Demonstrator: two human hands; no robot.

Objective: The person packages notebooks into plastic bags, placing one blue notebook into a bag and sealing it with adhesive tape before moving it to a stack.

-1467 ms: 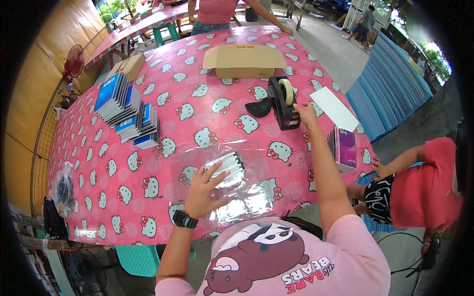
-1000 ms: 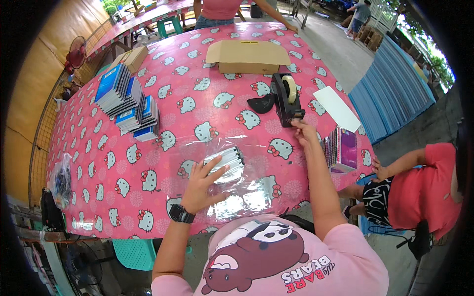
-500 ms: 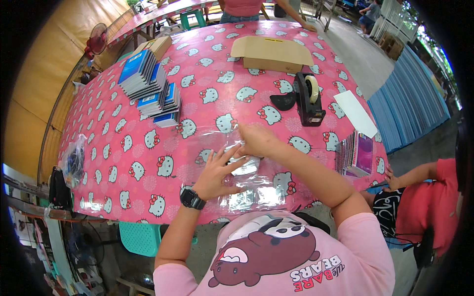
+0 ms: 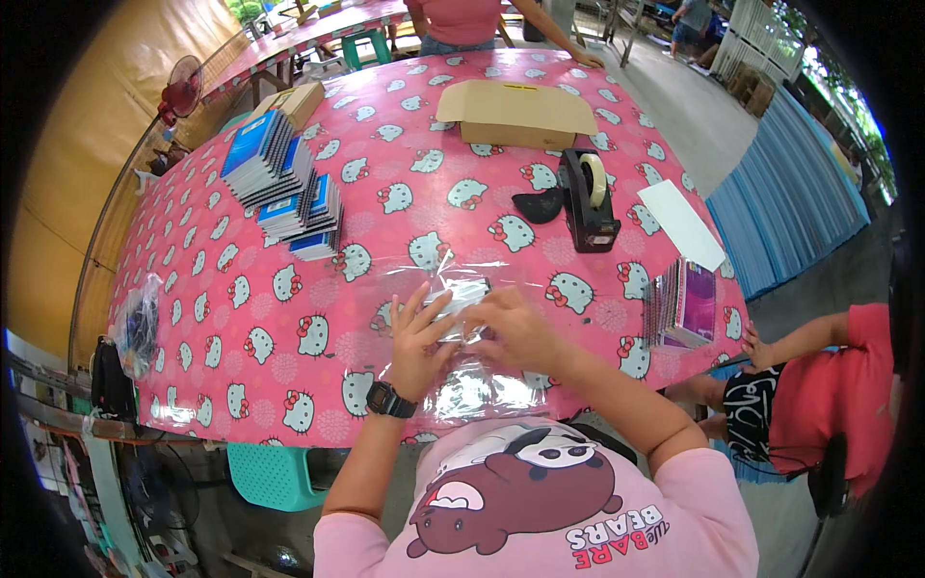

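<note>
A sheet of clear plastic film (image 4: 482,393) lies shiny and wrinkled at the table's near edge. Under both hands, a white and silvery flat item (image 4: 466,294) shows through the plastic; its kind is hard to make out. My left hand (image 4: 420,339), with a black watch on its wrist, rests on the film with fingers spread. Close beside it, my right hand (image 4: 513,329) has its fingers curled and pinched at the film over that item.
Stacked spiral notebooks (image 4: 258,159) stand at left; purple ones (image 4: 682,303) at right. A tape dispenser (image 4: 588,207), a white card (image 4: 680,223) and an open cardboard box (image 4: 517,114) lie beyond my hands. People are at the far edge and right; a green stool (image 4: 270,477) is at lower left.
My right hand has come down toward me from the film's far side, its fingers now curled near my left hand. The left hand stays spread on the film. The view has shifted slightly.
</note>
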